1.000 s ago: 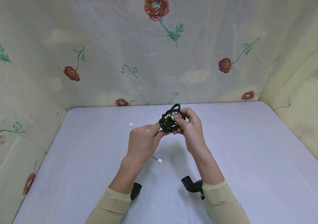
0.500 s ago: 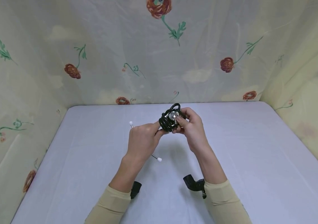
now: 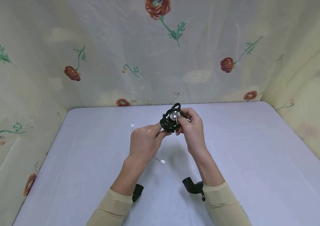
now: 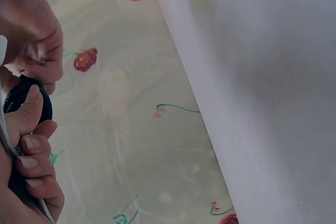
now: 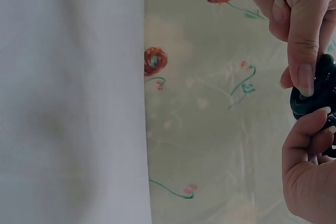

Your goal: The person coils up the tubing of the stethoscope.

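Observation:
A stethoscope is held up over the table, its black tubing (image 3: 167, 123) wound into a tight coil. My left hand (image 3: 144, 142) grips the coil's left side between thumb and fingers, with the metal ear tubes running through the fist. One white ear tip (image 3: 162, 161) sticks out below that hand, another ear tip (image 3: 132, 126) above it. On the coil's right, my right hand (image 3: 195, 133) pinches at the silver chest piece (image 3: 174, 115), thumb at its edge. In the right wrist view the left thumb (image 5: 304, 77) presses on the dark coil (image 5: 302, 103).
A white cloth covers the table (image 3: 261, 157). Behind and at both sides hangs a pale curtain (image 3: 100, 62) with printed red flowers. Black fittings sit at both wrists, the right fitting (image 3: 192, 185) showing more than the left fitting (image 3: 138, 192).
My right thumb has slid off the face of the chest piece toward its lower edge, uncovering more of it. The left hand keeps its grip and has barely moved.

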The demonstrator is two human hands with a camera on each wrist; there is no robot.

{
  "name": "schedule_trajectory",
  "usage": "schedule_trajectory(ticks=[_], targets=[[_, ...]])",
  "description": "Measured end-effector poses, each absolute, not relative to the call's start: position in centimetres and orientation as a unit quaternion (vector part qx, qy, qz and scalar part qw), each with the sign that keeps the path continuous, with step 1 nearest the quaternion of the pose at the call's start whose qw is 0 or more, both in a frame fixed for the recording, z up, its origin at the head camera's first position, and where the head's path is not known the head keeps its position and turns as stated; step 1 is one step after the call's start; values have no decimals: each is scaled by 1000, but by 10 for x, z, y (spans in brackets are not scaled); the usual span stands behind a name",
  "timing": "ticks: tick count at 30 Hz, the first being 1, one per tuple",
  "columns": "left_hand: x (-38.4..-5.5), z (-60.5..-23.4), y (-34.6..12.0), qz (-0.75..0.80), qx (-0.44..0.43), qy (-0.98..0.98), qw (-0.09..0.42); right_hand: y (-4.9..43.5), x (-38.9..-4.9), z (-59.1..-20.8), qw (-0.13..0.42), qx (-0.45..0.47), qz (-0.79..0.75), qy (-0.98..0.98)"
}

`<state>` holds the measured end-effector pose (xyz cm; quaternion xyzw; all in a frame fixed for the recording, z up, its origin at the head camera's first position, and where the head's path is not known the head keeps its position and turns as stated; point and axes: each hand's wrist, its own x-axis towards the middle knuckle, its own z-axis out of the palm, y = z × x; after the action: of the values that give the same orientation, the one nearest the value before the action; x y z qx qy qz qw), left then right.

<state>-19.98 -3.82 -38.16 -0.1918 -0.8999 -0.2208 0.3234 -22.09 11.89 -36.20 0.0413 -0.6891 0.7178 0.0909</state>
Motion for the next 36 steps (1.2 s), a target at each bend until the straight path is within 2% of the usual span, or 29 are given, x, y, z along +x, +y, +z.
schedule_trajectory(ticks=[13, 19, 28, 36], targets=[[-201, -381, -46, -216, -213, -909, 285, 125, -224, -366, 57, 48, 672, -737], [-201, -381, -47, -215, -208, -911, 283, 124, -228, -369, 81, 35, 658, -748], [-201, -381, -47, -218, -211, -906, 294, 132, -230, -367, 60, 55, 699, -710], [-203, -381, -47, -219, -204, -913, 277, 142, -227, -362, 27, 65, 648, -758]])
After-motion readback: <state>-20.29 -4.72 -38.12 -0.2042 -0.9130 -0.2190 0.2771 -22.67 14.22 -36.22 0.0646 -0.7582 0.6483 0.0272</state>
